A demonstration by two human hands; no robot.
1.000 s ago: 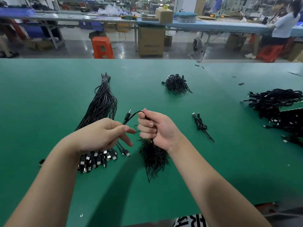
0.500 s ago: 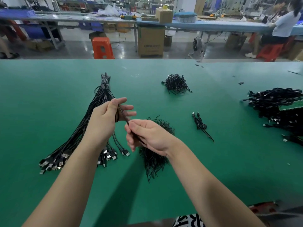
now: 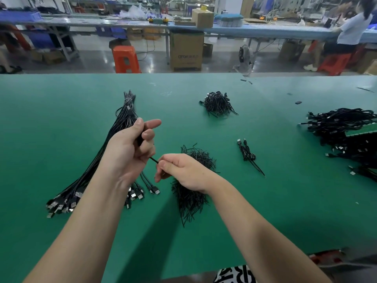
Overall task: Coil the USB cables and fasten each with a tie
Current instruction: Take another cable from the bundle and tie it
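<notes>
where a second ago the cable [image 3: 153, 159] arched loose between hands held close over the ties [image 3: 190, 194], it is now gathered into the left hand [image 3: 130, 150], whose fingers curl round a dark folded bunch while the forefinger sticks out straight. the right hand [image 3: 183, 172] pinches the short taut run of the cable between the two fists, just above the ties on the table [image 3: 265, 211], so i judge the coil mostly wound with only its tail left to draw in. no tie is on it yet, the bundle [image 3: 120, 127] of straight cables lies behind the left hand, and one finished coil [image 3: 247, 154] sits apart to the right.
</notes>
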